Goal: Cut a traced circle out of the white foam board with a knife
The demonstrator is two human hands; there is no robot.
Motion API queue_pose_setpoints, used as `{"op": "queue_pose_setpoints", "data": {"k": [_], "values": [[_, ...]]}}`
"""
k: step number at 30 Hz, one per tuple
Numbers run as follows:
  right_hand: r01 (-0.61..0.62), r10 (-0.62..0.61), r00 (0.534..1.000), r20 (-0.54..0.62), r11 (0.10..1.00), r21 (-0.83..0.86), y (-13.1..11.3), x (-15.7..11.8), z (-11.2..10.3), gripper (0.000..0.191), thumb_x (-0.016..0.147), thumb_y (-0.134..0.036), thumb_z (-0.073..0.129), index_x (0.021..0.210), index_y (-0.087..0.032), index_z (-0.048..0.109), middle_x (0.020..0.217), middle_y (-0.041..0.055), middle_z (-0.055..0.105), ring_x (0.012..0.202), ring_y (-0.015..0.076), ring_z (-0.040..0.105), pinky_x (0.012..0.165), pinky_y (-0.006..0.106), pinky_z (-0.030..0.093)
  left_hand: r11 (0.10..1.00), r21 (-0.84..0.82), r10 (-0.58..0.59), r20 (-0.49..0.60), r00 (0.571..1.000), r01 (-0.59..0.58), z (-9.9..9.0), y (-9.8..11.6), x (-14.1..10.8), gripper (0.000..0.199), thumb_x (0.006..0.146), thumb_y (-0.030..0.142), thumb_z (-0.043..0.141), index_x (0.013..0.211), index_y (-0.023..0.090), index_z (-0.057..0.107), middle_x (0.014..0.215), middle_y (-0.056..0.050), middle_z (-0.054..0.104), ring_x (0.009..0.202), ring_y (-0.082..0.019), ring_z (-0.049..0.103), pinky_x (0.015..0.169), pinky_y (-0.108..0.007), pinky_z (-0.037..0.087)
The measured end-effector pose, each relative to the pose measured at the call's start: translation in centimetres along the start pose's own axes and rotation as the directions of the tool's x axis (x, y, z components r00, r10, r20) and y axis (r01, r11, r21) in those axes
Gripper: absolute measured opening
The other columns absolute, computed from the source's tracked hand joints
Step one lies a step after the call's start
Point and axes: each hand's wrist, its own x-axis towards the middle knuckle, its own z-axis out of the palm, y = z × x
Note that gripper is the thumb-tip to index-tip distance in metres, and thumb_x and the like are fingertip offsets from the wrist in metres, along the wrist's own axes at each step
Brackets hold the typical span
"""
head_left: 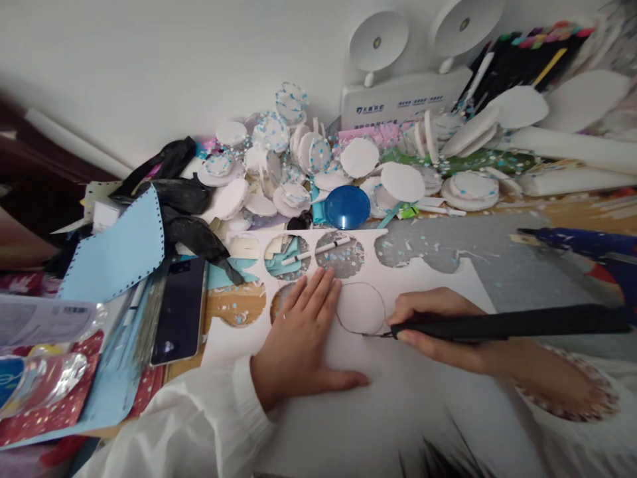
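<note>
A large white sheet (388,411) lies on the table, with several round holes cut through its upper part. My left hand (308,332) rests flat on it, fingers spread, beside a circle outline (361,308) that is dark-edged. My right hand (442,325) is closed around a long black tool (527,324). The tool's thin tip touches the sheet at the lower edge of that outline. Through two of the holes a white pen (323,249) shows.
White discs (359,158) are heaped along the wall, with a blue round lid (347,207) in front. A phone (180,309) and light blue sheets (119,245) lie left. Blue-handled objects (587,242) lie right. Behind stands a white two-lamp unit (398,99).
</note>
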Motion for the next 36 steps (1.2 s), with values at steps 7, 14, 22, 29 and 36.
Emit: {"op": "queue_pose_setpoints", "data": {"k": [7,14,22,29,36], "values": [[-0.044,0.050,0.997,-0.060,0.994,0.105,1.1,0.0,-0.8,0.022,0.087,-0.041,0.062,0.085,-0.019,0.065,0.072,0.0011,0.062,0.063,0.0141,0.055,0.056,0.025,0.041,1.000,-0.019,0.001,-0.005,1.000,-0.001,0.1,0.0,0.1,0.121,0.068,0.090,0.041,0.151,0.004,0.021,0.159,-0.022,0.018,0.149,-0.037,0.012,0.120,-0.054,0.014],[-0.102,0.108,0.994,-0.027,0.981,0.165,1.1,-0.3,-0.7,0.020,0.085,-0.040,0.064,0.086,-0.020,0.065,0.072,0.0002,0.061,0.062,0.0138,0.053,0.054,0.024,0.040,1.000,-0.020,0.004,-0.011,1.000,-0.004,0.1,0.0,0.1,0.120,0.068,0.089,0.042,0.152,0.006,0.019,0.159,-0.022,0.019,0.149,-0.038,0.013,0.120,-0.054,0.014],[-0.035,0.035,0.999,-0.008,0.998,0.056,0.6,-0.3,-0.7,0.013,0.084,-0.031,0.063,0.085,-0.018,0.064,0.071,0.0001,0.061,0.061,0.0118,0.053,0.054,0.022,0.039,1.000,-0.005,0.001,0.002,1.000,-0.001,0.0,0.1,0.1,0.120,0.069,0.089,0.040,0.151,0.004,0.020,0.160,-0.022,0.017,0.149,-0.037,0.011,0.120,-0.053,0.012],[-0.018,0.018,0.999,0.029,1.000,0.023,0.3,-0.6,0.4,0.007,0.079,-0.025,0.061,0.082,-0.019,0.060,0.062,-0.0036,0.053,0.052,0.0099,0.044,0.048,0.022,0.034,1.000,-0.012,0.013,-0.012,1.000,-0.013,0.0,0.1,0.0,0.120,0.069,0.088,0.042,0.153,0.006,0.017,0.159,-0.022,0.018,0.149,-0.038,0.011,0.120,-0.055,0.014],[-0.081,0.098,0.989,-0.106,0.984,0.158,0.4,0.1,-0.8,0.024,0.085,-0.042,0.060,0.077,-0.020,0.059,0.066,-0.0005,0.057,0.057,0.0126,0.049,0.049,0.024,0.037,1.000,0.024,0.010,0.019,1.000,-0.010,-0.1,0.0,0.1,0.120,0.071,0.089,0.037,0.151,0.002,0.020,0.160,-0.022,0.016,0.149,-0.036,0.010,0.120,-0.053,0.011]]}}
